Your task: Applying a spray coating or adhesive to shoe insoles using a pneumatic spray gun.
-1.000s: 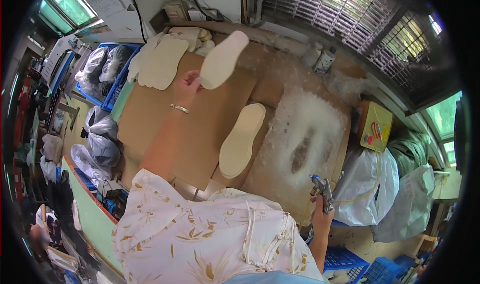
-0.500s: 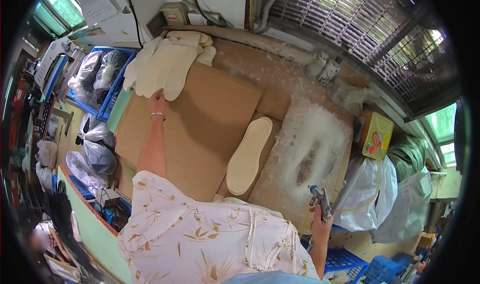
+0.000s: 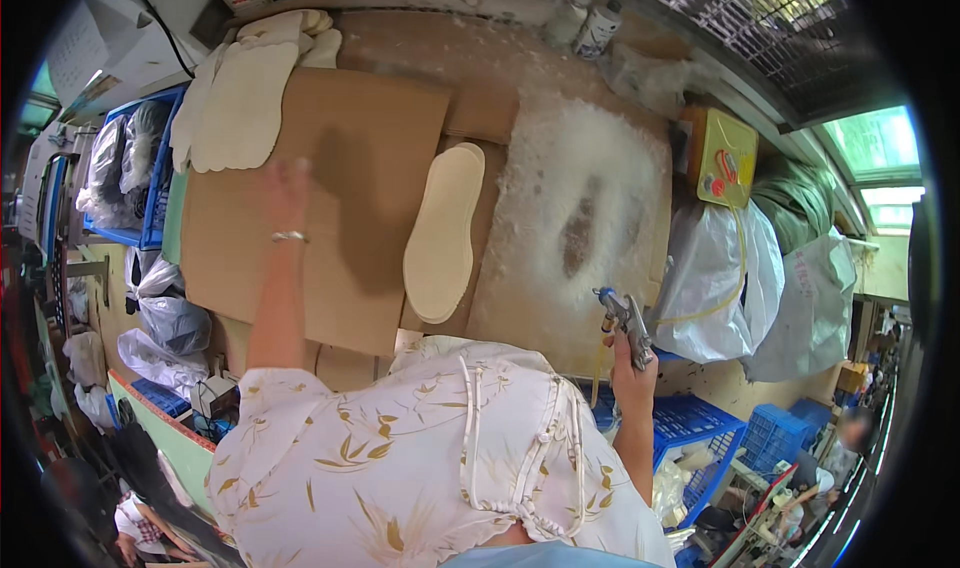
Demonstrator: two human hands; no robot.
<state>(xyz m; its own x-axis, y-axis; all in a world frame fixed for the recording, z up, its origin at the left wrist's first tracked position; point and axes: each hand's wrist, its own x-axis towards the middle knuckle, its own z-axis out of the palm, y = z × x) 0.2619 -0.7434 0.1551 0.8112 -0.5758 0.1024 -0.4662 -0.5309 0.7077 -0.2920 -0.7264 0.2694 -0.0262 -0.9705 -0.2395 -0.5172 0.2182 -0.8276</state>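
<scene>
My right hand is closed round the handle of a metal spray gun, with a thin yellow hose running from it. Blurred by motion, my left hand is over the brown cardboard, just below a fanned pile of cream insoles; its fingers are too smeared to read. Between my hands, a small stack of cream insoles lies lengthwise. To its right is a board crusted with whitish residue, a darker sole-shaped patch in its middle.
A yellow can stands at the right beside white plastic sacks. Bottles stand along the back edge. At the left, a blue crate holds bagged items. Another blue crate sits below my right arm. Other people work in the background.
My left hand has come away from the insole pile, toward me. The whole view has shifted, with the table sitting further left and higher. The spray gun stays in my right hand.
</scene>
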